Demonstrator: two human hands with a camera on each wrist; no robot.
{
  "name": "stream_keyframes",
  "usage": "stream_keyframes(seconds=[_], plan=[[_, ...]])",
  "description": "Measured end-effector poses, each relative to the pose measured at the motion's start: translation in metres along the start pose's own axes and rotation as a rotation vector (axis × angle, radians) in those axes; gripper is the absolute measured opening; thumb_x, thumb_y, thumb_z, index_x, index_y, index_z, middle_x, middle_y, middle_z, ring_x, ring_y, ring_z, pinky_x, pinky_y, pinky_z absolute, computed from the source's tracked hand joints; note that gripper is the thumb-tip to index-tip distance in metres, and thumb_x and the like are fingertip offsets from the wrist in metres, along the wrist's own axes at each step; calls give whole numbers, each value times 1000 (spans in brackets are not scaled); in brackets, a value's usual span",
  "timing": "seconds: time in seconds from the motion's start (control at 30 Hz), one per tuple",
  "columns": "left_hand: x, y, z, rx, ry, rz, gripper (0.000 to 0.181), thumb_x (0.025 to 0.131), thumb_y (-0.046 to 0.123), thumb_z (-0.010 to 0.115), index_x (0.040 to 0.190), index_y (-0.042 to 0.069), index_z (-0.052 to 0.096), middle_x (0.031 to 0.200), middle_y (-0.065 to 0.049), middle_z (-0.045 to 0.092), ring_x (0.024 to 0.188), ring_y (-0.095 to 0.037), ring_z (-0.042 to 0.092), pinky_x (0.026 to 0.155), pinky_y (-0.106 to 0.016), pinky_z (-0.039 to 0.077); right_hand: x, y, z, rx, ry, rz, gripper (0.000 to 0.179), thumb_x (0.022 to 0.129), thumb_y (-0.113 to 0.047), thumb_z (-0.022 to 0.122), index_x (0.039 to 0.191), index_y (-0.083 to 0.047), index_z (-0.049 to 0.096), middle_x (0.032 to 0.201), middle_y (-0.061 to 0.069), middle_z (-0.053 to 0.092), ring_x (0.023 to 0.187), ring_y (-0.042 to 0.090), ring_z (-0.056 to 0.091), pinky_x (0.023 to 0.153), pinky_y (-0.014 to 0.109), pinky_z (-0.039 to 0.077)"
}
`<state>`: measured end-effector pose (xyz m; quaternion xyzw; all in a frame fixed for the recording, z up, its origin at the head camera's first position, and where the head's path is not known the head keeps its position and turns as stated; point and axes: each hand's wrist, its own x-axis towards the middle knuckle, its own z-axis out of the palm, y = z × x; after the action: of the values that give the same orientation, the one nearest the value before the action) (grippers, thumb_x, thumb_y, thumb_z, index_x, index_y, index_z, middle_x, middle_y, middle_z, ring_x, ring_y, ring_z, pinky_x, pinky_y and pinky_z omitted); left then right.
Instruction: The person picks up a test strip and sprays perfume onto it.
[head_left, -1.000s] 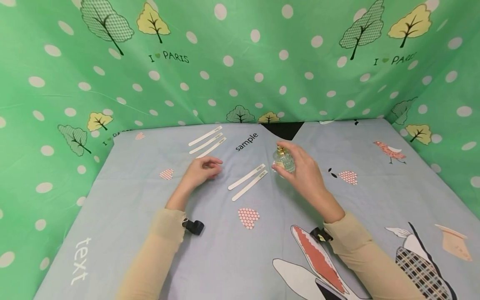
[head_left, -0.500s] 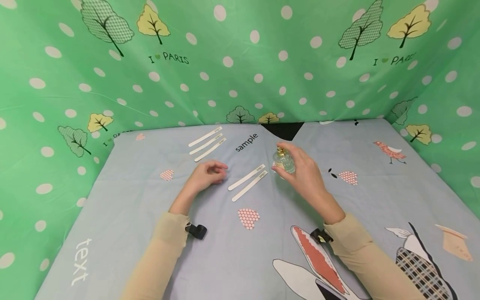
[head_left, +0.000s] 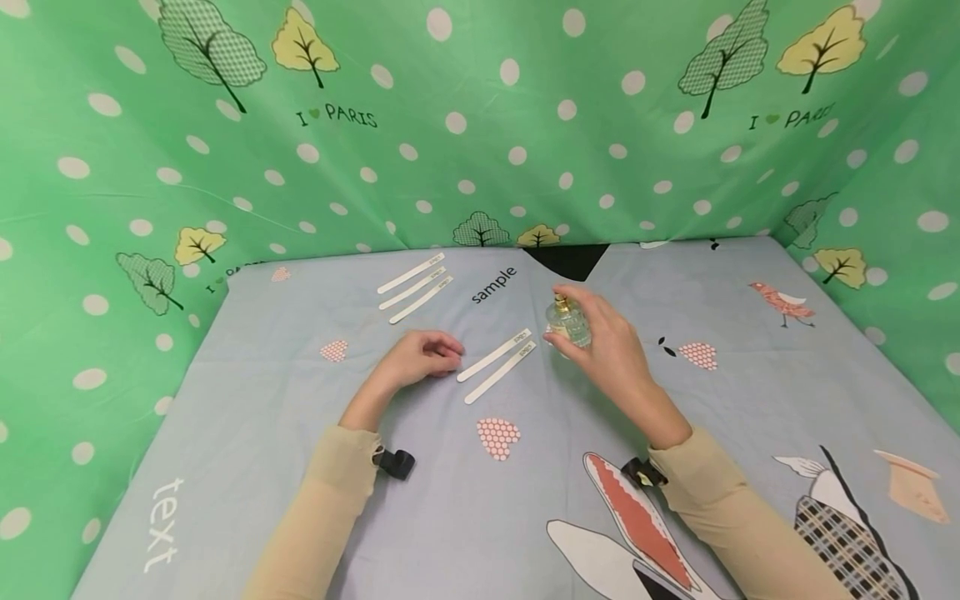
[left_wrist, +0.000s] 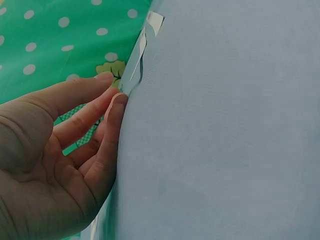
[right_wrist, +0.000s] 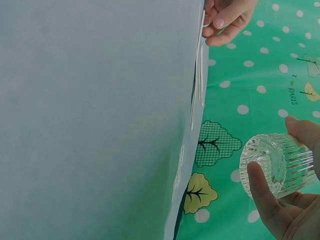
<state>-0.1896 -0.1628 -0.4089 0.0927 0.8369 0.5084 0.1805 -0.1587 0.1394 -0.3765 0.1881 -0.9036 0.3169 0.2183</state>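
My right hand (head_left: 611, 346) grips a clear glass perfume bottle (head_left: 568, 323) with a gold neck, held above the table. In the right wrist view the ribbed bottle (right_wrist: 275, 165) shows its round base, with fingers wrapped about it. My left hand (head_left: 418, 358) is low over the cloth, its fingers loosely bent, close to the lower-left end of two white paper strips (head_left: 497, 356). The left wrist view shows a gap between that hand's (left_wrist: 75, 150) thumb and fingers, nothing held; whether a fingertip touches a strip cannot be told.
Three more white strips (head_left: 415, 287) with small print lie farther back on the left. A printed blue-grey cloth (head_left: 247, 400) covers the table, and a green dotted curtain (head_left: 465, 150) hangs behind and at both sides.
My left hand has moved right and slightly toward me, from beside the three back strips to near the two front ones. My right hand holds the perfume bottle in about the same place.
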Motion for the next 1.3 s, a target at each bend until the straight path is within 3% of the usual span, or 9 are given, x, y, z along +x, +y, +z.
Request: stream_keyframes(seconds=[0.33, 0.53, 0.83, 0.93, 1.07, 1.3], plan=[[-2, 6, 1, 197, -36, 18, 21, 80, 14, 82, 97, 4, 75, 82, -5, 74, 70, -4, 63, 70, -20, 50, 1, -1, 0, 2, -4, -3, 65, 82, -26, 83, 139, -21, 51, 132, 10, 64, 113, 31, 65, 87, 52, 56], [-2, 12, 5, 307, -60, 29, 19, 77, 17, 84, 88, 7, 74, 76, 0, 69, 69, -6, 58, 71, -23, 48, 1, -1, 0, 3, -4, -4, 65, 82, -26, 83, 139, -21, 51, 130, 10, 64, 111, 32, 65, 86, 52, 56], [0, 19, 11, 407, -53, 2, 15, 83, 18, 79, 79, 10, 68, 70, 3, 57, 69, -11, 49, 66, -24, 40, 0, -2, 0, 7, 2, -12, 64, 82, -26, 83, 138, -20, 51, 132, 9, 63, 117, 31, 64, 91, 52, 55], [1, 18, 12, 404, -39, -1, 15, 87, 18, 76, 80, 10, 66, 69, 4, 54, 68, -11, 48, 64, -23, 39, 0, -2, 1, 5, 2, -12, 64, 82, -26, 83, 138, -20, 52, 132, 9, 63, 117, 31, 63, 91, 52, 55], [1, 17, 11, 334, -1, -10, 14, 89, 17, 74, 82, 7, 66, 68, 4, 56, 64, -9, 50, 60, -21, 42, 0, -3, 1, 7, -2, -11, 64, 82, -26, 83, 138, -20, 52, 132, 10, 63, 115, 31, 64, 89, 52, 55], [-4, 20, 8, 202, 134, -1, 14, 90, 20, 73, 87, 7, 70, 72, -3, 66, 60, -9, 55, 58, -21, 47, 0, -3, 0, 1, -8, -5, 64, 83, -27, 82, 139, -21, 51, 132, 10, 63, 112, 32, 65, 86, 52, 56]])
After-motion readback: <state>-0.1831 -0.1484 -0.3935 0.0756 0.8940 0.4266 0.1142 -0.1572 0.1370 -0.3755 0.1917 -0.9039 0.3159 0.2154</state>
